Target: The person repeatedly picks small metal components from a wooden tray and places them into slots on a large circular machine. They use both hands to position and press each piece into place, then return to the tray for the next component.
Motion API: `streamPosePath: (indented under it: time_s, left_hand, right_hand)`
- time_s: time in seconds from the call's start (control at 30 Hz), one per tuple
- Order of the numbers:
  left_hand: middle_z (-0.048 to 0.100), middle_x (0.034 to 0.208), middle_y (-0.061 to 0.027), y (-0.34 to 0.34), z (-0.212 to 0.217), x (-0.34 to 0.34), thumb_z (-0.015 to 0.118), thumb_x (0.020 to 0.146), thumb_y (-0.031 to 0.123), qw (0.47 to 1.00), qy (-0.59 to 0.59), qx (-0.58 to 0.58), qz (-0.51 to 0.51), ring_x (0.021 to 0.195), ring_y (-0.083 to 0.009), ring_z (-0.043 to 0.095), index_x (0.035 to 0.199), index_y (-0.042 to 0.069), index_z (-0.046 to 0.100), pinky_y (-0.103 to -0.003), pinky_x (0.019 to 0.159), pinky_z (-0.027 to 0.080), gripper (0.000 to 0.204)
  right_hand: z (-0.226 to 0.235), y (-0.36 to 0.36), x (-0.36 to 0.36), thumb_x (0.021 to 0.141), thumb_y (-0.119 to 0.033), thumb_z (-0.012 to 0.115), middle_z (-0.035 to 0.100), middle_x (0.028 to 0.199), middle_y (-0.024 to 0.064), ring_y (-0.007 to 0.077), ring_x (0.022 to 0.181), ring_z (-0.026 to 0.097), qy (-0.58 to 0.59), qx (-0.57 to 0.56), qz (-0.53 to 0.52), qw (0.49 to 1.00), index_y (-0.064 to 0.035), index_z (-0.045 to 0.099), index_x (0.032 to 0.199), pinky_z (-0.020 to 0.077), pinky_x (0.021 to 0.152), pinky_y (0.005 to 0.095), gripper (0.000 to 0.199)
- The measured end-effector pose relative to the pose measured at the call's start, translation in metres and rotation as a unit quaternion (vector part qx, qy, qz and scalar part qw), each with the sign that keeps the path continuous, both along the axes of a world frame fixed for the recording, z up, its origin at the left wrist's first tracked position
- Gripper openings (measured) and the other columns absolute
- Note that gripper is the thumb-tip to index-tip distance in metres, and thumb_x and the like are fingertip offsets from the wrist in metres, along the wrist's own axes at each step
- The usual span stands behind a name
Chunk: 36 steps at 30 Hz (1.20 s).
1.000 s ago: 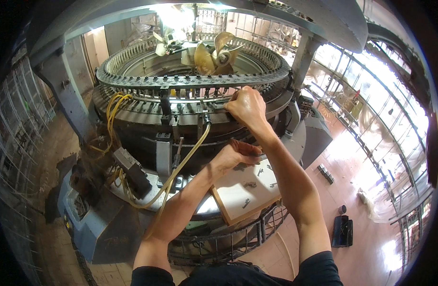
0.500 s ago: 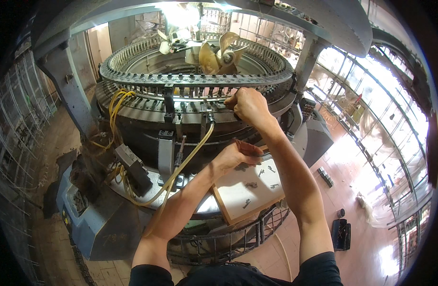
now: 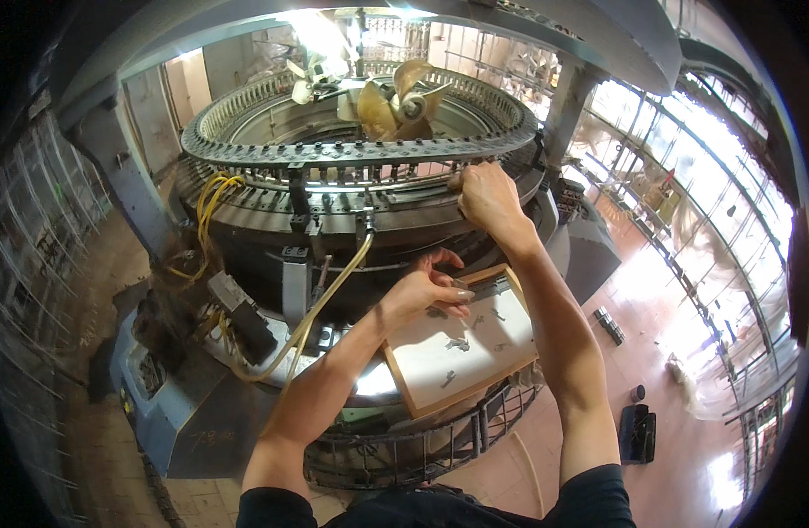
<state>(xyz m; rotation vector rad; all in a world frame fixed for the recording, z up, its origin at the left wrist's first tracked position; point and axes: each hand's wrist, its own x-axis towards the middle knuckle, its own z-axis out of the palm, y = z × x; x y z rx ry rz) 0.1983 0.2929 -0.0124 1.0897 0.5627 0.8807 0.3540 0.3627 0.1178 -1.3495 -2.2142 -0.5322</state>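
Note:
A circular knitting machine [image 3: 246, 231] fills the middle, with an upper ring [image 3: 334, 151] of closely set bolts and slots. My right hand [image 3: 492, 204] is closed at the right front of the machine, just under that ring. Its fingertips are turned away, so what they pinch, if anything, is hidden. Lower down, my left hand [image 3: 422, 290] hovers palm inward over the far edge of a wood-framed white tray [image 3: 422, 374], fingers curved and apart. On the tray lie several small metal parts [image 3: 458, 344].
A yellowish hose [image 3: 338, 290] runs down the machine's front, left of my hands. Yellow cables [image 3: 205, 216] hang farther left. Fan blades [image 3: 395, 106] stand inside the ring. A black open case [image 3: 636, 433] lies on the floor at right; a dark railing [image 3: 439, 458] curves below the tray.
My right hand has moved right along the ring, still closed. My left hand's fingers have spread apart, uncovering more of the tray's far edge. The view has shifted slightly.

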Motion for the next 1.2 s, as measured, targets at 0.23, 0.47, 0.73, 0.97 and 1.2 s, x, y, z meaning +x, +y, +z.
streamPosePath:
  time_s: [0.23, 0.47, 0.73, 0.97, 1.2]
  left_hand:
    - [0.071, 0.086, -0.0148, -0.013, 0.019, 0.002, 0.074, 0.091, -0.011, 0.999, 0.029, 0.032, 0.027, 0.083, -0.0312, 0.08, 0.102, 0.002, 0.049, -0.037, 0.069, 0.07, 0.03]
    - [0.072, 0.085, -0.0115, -0.065, 0.029, 0.017, 0.076, 0.09, -0.009, 0.98, 0.175, 0.092, 0.014, 0.081, -0.0203, 0.079, 0.087, 0.001, 0.054, -0.031, 0.069, 0.067, 0.024]
    - [0.077, 0.087, -0.0095, -0.129, 0.008, 0.011, 0.077, 0.091, -0.007, 0.912, 0.29, 0.196, 0.214, 0.085, -0.0173, 0.079, 0.095, -0.003, 0.063, -0.03, 0.072, 0.065, 0.016]
    - [0.08, 0.089, -0.011, -0.148, -0.02, 0.016, 0.075, 0.091, -0.004, 0.799, 0.339, 0.28, 0.411, 0.086, -0.0137, 0.078, 0.104, -0.001, 0.072, -0.03, 0.076, 0.063, 0.014]
    - [0.08, 0.1, -0.0192, -0.137, -0.025, 0.005, 0.071, 0.095, -0.006, 0.863, 0.228, 0.121, 0.434, 0.095, -0.0225, 0.08, 0.109, -0.01, 0.074, -0.032, 0.083, 0.067, 0.015]
  right_hand:
    - [-0.042, -0.13, 0.034, 0.091, -0.009, 0.076, 0.078, 0.097, 0.021, 0.0286, 0.084, 0.078, 0.301, -0.142, 0.043, 0.942, 0.0011, 0.078, 0.108, 0.0579, 0.076, 0.0363, 0.019]
    - [-0.077, -0.185, 0.046, 0.084, -0.005, 0.081, 0.081, 0.086, 0.0139, 0.0112, 0.075, 0.075, 0.403, -0.257, 0.052, 0.877, 0.0006, 0.082, 0.101, 0.0576, 0.071, 0.0292, 0.017]
    - [-0.107, -0.202, 0.033, 0.087, -0.003, 0.082, 0.079, 0.081, 0.012, 0.0134, 0.075, 0.075, 0.459, -0.268, 0.115, 0.839, 0.0039, 0.081, 0.098, 0.0582, 0.069, 0.028, 0.013]
    - [-0.122, -0.19, 0.015, 0.091, -0.004, 0.08, 0.081, 0.089, 0.0103, 0.0098, 0.083, 0.074, 0.474, -0.323, 0.162, 0.803, 0.0019, 0.081, 0.103, 0.0585, 0.075, 0.0271, 0.013]
    - [-0.124, -0.025, 0.024, 0.087, -0.008, 0.073, 0.076, 0.088, 0.0234, 0.0404, 0.077, 0.074, 0.123, -0.196, 0.044, 0.972, 0.0032, 0.076, 0.092, 0.0593, 0.07, 0.0454, 0.012]
